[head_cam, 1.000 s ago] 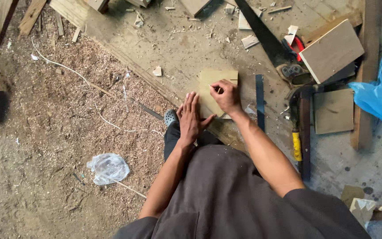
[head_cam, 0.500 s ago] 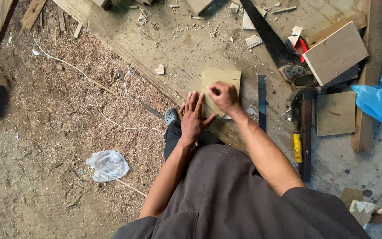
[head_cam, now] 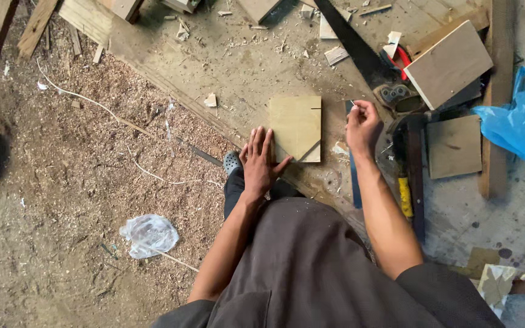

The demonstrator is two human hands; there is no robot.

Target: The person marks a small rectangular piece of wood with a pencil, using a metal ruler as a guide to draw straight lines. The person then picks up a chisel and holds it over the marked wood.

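Left hand (head_cam: 260, 163) flat, fingers spread open, palm down, pressing the lower left edge of a small pale wood board (head_cam: 297, 128); grips nothing. Right hand (head_cam: 363, 123) lifted just right of the board, not touching it, fingers curled closed around a small thin object (head_cam: 354, 104), maybe a pencil or nail, too small to tell. Board lies flat on the concrete floor (head_cam: 244, 67), just ahead of the person's knee, with a dark diagonal line near its lower right corner and a short notch mark on the right edge. Blue flat strip (head_cam: 355, 188) lies on the floor under the right wrist, beside the board. Grey shoe (head_cam: 232, 161) tip just left of the left hand. Further right: a tool with a yellow handle (head_cam: 404, 197) next to a dark bar, then a square wood panel (head_cam: 454, 146), a larger light panel (head_cam: 449, 64) above it, tilted. Handsaw (head_cam: 353, 42) with red-and-black handle lies diagonally above the right hand. Blue plastic bag (head_cam: 521, 121) at far right. Left side is sawdust-covered ground (head_cam: 80, 176) with a white cord (head_cam: 92, 103) and a crumpled clear plastic bag (head_cam: 149, 234). Wood scraps along the top edge.
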